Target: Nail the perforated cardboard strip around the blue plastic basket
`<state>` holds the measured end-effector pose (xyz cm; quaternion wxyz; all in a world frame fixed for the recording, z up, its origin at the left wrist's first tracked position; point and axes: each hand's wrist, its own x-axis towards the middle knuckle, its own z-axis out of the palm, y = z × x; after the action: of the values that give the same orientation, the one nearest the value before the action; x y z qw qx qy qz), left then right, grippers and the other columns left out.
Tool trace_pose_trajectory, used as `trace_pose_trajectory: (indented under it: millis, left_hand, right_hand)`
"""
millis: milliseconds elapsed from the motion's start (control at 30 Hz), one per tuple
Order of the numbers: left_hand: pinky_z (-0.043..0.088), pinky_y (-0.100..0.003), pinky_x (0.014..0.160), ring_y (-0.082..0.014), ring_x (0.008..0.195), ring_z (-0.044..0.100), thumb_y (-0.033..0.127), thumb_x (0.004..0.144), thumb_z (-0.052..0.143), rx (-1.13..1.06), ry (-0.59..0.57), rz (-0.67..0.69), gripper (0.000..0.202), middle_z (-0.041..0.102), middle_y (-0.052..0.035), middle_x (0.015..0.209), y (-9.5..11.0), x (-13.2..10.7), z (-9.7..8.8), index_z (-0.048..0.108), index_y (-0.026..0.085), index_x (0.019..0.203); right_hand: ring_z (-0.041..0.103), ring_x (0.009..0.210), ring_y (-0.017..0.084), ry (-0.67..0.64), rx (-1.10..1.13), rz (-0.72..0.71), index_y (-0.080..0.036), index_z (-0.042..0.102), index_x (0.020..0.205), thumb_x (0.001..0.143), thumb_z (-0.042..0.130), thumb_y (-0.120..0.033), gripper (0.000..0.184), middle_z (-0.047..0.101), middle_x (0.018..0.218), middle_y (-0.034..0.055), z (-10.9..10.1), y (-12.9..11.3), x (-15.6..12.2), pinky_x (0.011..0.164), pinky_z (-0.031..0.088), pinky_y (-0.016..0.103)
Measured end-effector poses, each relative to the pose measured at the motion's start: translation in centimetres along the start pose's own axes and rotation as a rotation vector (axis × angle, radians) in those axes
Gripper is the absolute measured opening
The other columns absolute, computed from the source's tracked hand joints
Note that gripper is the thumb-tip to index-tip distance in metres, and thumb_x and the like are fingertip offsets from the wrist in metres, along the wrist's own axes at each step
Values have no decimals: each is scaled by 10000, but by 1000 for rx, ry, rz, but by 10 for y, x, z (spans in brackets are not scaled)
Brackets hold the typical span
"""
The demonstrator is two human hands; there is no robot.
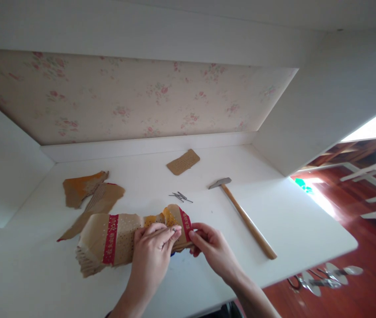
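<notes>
A stack of perforated brown paper sheets point(108, 240) with red bands lies on the white desk point(300, 221) in front of me. My left hand point(151, 256) rests on its right part, fingers pinched on a small nail point(174, 229) held against the paper. My right hand point(212, 247) grips the stack's right edge beside the red band. A few loose nails point(180, 197) lie just beyond the stack. A wooden-handled hammer point(246, 216) lies to the right, untouched.
Torn brown and orange paper scraps point(90, 192) lie at the left. A small perforated brown piece point(183, 161) sits near the back ledge. Floral wallpaper backs the desk; white panels flank it. The red wooden floor and white furniture show at the right.
</notes>
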<state>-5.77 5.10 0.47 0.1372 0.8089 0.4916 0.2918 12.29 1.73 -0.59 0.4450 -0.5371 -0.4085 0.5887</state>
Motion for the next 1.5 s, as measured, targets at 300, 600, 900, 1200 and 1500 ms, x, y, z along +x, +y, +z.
trace_pose_trajectory:
  millis: [300, 600, 900, 1200, 1500]
  left_hand:
    - [464, -340, 766, -184, 802, 693, 444, 982, 456, 18, 58, 13, 345, 753, -26, 854, 0, 2, 1, 747, 267, 928]
    - [402, -366, 788, -203, 831, 667, 400, 989, 465, 35, 47, 75, 307, 756, -9, 818, 0, 0, 2, 739, 265, 959]
    - [361, -346, 777, -179, 853, 645, 343, 982, 499, 35, -3, 93, 230, 736, 4, 938, 1, -1, 1, 724, 297, 961]
    - [307, -345, 792, -163, 860, 621, 215, 899, 645, 9, -43, 9, 143, 716, 65, 913, 6, 1, 1, 714, 341, 903]
    - [279, -361, 774, -164, 843, 602, 178, 844, 715, -6, -46, -30, 170, 715, 81, 897, 12, 3, -3, 713, 341, 895]
  right_hand:
    - [591, 567, 128, 4, -7, -7, -164, 702, 1022, 889, 606, -490, 365, 653, 638, -12, 0, -1, -1, 555, 476, 246]
    - [596, 597, 130, -4, -81, -23, -173, 696, 1040, 916, 576, -461, 335, 663, 671, -7, 0, -1, -1, 577, 475, 245]
    - [661, 837, 245, 506, -700, -163, -205, 616, 1116, 954, 456, -504, 376, 715, 984, 97, -62, 3, 2, 756, 532, 380]
    - [571, 1043, 327, 645, -1344, 44, -163, 530, 1279, 969, 426, -337, 371, 610, 1169, 167, -124, 34, 30, 839, 449, 427]
    - [521, 514, 135, 451, -924, 116, -196, 567, 1113, 1018, 210, -430, 437, 545, 732, -3, -99, -5, 16, 423, 367, 226]
